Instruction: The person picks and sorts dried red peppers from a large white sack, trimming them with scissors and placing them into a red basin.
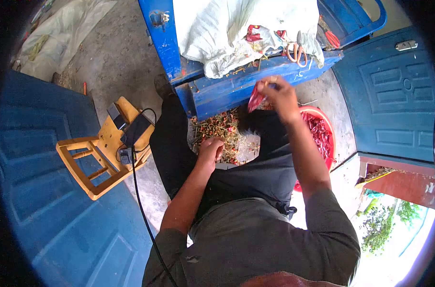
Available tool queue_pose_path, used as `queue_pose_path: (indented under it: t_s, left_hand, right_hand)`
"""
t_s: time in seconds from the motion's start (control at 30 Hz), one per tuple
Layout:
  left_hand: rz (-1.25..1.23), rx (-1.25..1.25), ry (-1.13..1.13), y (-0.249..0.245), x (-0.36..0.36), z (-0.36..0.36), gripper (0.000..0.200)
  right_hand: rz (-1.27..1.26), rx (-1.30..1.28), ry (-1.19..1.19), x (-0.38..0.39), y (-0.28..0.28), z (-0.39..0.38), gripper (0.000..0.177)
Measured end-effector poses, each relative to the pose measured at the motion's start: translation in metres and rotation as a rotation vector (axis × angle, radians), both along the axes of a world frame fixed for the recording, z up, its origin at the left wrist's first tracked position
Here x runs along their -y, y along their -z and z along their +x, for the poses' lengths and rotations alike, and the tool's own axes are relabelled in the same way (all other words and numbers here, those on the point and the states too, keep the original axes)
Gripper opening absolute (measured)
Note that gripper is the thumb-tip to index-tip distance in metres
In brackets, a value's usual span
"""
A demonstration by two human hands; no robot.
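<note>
My right hand (281, 98) is raised in front of the blue metal edge, its fingers closed on a dried red chili pepper (256, 99) that hangs down from them. My left hand (211, 149) is low between the knees, fingers curled in; whatever they may hold is hidden. Beneath and beyond it lies a litter of chili stems (220, 125) with red bits among them. Beside my right leg stands a red basin (330, 125) holding many dried red chilies (320, 135), partly covered by my forearm.
A white woven sack (212, 28) drapes over the blue metal bed (255, 85). Orange-handled scissors (301, 56) and a red-handled tool (332, 39) lie there. Left is a wooden chair (89, 185) with dark devices (137, 130); a black cable (140, 203) runs toward me. Blue doors flank both sides.
</note>
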State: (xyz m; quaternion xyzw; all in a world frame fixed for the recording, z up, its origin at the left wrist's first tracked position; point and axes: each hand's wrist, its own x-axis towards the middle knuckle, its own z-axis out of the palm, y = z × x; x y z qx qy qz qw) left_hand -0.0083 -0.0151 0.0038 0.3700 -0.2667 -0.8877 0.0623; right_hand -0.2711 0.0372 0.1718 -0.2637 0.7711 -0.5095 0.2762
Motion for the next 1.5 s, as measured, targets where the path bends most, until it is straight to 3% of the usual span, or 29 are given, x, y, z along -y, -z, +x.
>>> queue_pose_path:
  t_s: [0.1, 0.17, 0.2, 0.27, 0.37, 0.57, 0.67, 0.7, 0.77, 0.87, 0.97, 1.13, 1.2, 1.27, 1.3, 1.37, 1.4, 1.47, 1.5]
  left_hand:
    - [0.001, -0.019, 0.023, 0.0, -0.001, -0.001, 0.012]
    - [-0.058, 0.074, 0.053, -0.001, -0.002, -0.004, 0.012]
    - [-0.081, 0.044, 0.061, 0.019, -0.003, -0.002, 0.016]
    - [-0.101, 0.072, 0.045, 0.011, -0.005, -0.002, 0.018]
    - [-0.148, 0.103, 0.019, 0.005, -0.006, -0.003, 0.021]
    - [-0.075, 0.088, -0.104, 0.004, 0.003, 0.0, 0.02]
    - [-0.039, 0.079, -0.071, 0.014, 0.005, 0.002, 0.021]
    - [-0.032, 0.103, -0.023, 0.011, 0.004, 0.003, 0.023]
    - [-0.023, 0.13, 0.033, 0.005, -0.002, 0.004, 0.024]
    - [-0.027, 0.164, 0.071, 0.002, -0.011, -0.005, 0.031]
    - [-0.008, 0.202, 0.042, 0.019, -0.014, -0.01, 0.031]
    - [-0.251, 0.208, 0.186, 0.041, -0.012, -0.01, 0.025]
    - [-0.239, 0.233, 0.149, 0.034, -0.012, -0.009, 0.025]
    - [-0.228, 0.257, 0.109, 0.022, -0.008, -0.01, 0.025]
    - [-0.184, 0.217, 0.055, 0.019, -0.007, -0.006, 0.023]
    - [-0.139, 0.177, -0.001, 0.018, -0.005, -0.002, 0.021]
    - [-0.131, 0.123, -0.015, 0.018, -0.003, -0.001, 0.021]
    - [-0.12, 0.071, -0.041, 0.019, -0.003, 0.003, 0.021]
    - [-0.117, 0.048, -0.017, 0.017, -0.001, 0.004, 0.021]
  right_hand:
    - [0.006, 0.38, -0.111, -0.043, 0.038, 0.052, 0.022]
    - [0.061, 0.451, -0.25, -0.065, 0.079, 0.086, 0.02]
    - [0.13, 0.435, -0.329, -0.071, 0.084, 0.103, 0.02]
    - [0.191, 0.418, -0.41, -0.076, 0.099, 0.129, 0.019]
    - [-0.004, 0.341, -0.479, -0.075, 0.121, 0.151, 0.018]
    - [-0.147, -0.226, -0.423, -0.063, 0.111, 0.157, 0.021]
    - [-0.135, -0.366, -0.442, -0.06, 0.108, 0.155, 0.018]
    - [-0.136, -0.366, -0.438, -0.06, 0.108, 0.154, 0.018]
    - [0.115, -0.256, -0.42, -0.061, 0.112, 0.154, 0.015]
    - [0.178, -0.303, -0.303, -0.061, 0.126, 0.156, 0.017]
    - [0.167, -0.272, -0.229, -0.066, 0.146, 0.154, 0.025]
    - [0.192, -0.35, -0.087, -0.066, 0.176, 0.156, 0.024]
    - [0.176, -0.385, -0.064, -0.066, 0.182, 0.155, 0.025]
    - [0.229, -0.148, -0.05, -0.063, 0.173, 0.154, 0.022]
    - [0.232, -0.15, -0.054, -0.063, 0.164, 0.155, 0.022]
    - [0.086, 0.517, 0.088, -0.059, 0.146, 0.156, 0.018]
    - [0.088, 0.514, 0.083, -0.059, 0.142, 0.156, 0.018]
    - [-0.096, -0.104, -0.07, -0.063, 0.138, 0.158, 0.018]
    - [-0.097, -0.107, -0.078, -0.064, 0.137, 0.159, 0.018]
